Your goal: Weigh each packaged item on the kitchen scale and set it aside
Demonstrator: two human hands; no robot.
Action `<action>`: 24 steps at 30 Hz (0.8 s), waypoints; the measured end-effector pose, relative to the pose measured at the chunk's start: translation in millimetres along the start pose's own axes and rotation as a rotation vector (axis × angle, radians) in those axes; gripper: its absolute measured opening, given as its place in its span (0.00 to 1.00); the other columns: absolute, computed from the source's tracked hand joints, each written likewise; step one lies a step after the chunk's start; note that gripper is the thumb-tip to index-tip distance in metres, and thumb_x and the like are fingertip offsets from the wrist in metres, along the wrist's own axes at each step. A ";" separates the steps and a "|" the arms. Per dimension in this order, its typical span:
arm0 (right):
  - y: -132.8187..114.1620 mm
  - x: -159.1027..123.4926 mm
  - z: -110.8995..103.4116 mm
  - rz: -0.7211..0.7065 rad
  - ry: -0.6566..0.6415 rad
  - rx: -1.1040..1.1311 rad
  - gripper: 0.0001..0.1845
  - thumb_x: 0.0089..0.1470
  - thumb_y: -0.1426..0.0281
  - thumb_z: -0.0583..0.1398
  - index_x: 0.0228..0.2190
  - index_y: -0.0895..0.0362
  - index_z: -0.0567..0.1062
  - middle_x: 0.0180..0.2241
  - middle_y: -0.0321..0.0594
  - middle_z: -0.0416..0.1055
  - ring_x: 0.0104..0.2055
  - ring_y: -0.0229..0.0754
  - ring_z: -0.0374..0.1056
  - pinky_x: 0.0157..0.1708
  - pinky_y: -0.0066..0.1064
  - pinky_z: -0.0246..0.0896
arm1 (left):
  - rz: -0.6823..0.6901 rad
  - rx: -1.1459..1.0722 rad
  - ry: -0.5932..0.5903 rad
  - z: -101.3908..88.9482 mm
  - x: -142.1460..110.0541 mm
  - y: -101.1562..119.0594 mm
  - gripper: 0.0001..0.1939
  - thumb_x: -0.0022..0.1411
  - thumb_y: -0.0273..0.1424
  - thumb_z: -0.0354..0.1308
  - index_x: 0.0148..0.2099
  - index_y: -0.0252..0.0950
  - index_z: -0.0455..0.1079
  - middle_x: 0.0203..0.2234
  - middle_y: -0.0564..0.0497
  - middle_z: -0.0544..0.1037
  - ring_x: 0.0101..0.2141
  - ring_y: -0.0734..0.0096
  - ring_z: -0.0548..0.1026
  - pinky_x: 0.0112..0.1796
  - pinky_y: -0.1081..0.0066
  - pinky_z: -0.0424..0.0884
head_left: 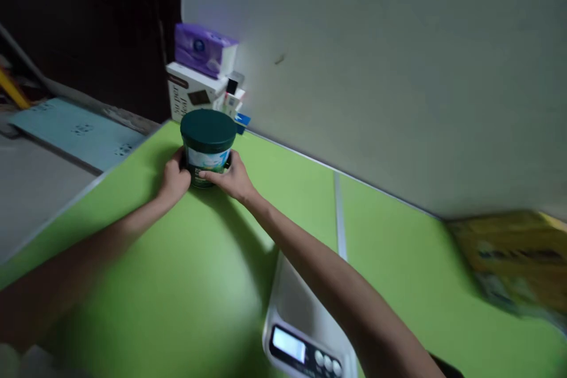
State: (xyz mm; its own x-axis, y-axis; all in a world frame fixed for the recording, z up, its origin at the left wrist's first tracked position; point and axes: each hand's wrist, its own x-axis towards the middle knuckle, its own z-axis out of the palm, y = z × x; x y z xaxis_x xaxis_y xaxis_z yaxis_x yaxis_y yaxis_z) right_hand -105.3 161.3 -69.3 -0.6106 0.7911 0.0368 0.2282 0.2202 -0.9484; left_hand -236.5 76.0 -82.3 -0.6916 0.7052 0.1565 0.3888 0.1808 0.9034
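Observation:
A dark green lidded tub (208,136) with a pale blue and white label is upright at the far left part of the green table (177,283). My left hand (175,176) grips its left side, while my right hand (231,177) holds its right side with the thumb across the front. Whether the tub's base rests on the table or hangs just above it, I cannot tell. Beneath my right forearm lies a white digital kitchen scale (283,289), partly covered by the arm, its display lit.
Behind the tub, a purple tissue pack (204,50) sits on a white box (192,91), with small packets beside it against the wall (354,71). At the right lies a blurred yellow-brown package (518,254). A light blue board (80,130) is beyond the table's left edge.

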 end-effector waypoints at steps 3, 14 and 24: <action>-6.0 -56.3 -48.7 0.019 0.106 0.018 0.52 0.29 0.47 0.71 0.52 0.58 0.63 0.51 0.54 0.70 0.53 0.54 0.67 0.53 0.47 0.65 | 0.090 -0.049 -0.177 13.4 -38.2 38.1 0.30 0.47 0.18 0.48 0.54 0.33 0.70 0.49 0.44 0.79 0.51 0.54 0.75 0.54 0.56 0.71; -2.5 -247.7 -164.6 -0.151 0.230 -0.340 0.56 0.37 0.48 0.70 0.62 0.53 0.56 0.55 0.54 0.63 0.55 0.63 0.63 0.49 0.57 0.66 | 0.181 -0.147 -0.735 63.1 -170.6 123.1 0.28 0.49 0.27 0.55 0.55 0.35 0.67 0.42 0.42 0.80 0.43 0.52 0.78 0.41 0.58 0.78; 19.9 -283.1 -158.4 -0.017 0.258 -0.201 0.60 0.44 0.49 0.67 0.67 0.49 0.41 0.62 0.58 0.55 0.61 0.64 0.58 0.54 0.60 0.62 | 0.227 -0.014 -0.775 66.9 -174.1 110.7 0.37 0.51 0.24 0.54 0.65 0.40 0.59 0.60 0.44 0.69 0.59 0.49 0.67 0.58 0.50 0.65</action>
State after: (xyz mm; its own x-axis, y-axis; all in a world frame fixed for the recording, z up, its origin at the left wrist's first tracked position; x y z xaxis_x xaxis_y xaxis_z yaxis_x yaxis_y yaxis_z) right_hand 192.3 32.2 -48.7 -0.4088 0.8993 0.1553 0.3807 0.3228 -0.8665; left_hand -32.3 19.2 -36.2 0.0242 0.9995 0.0198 0.4582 -0.0287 0.8884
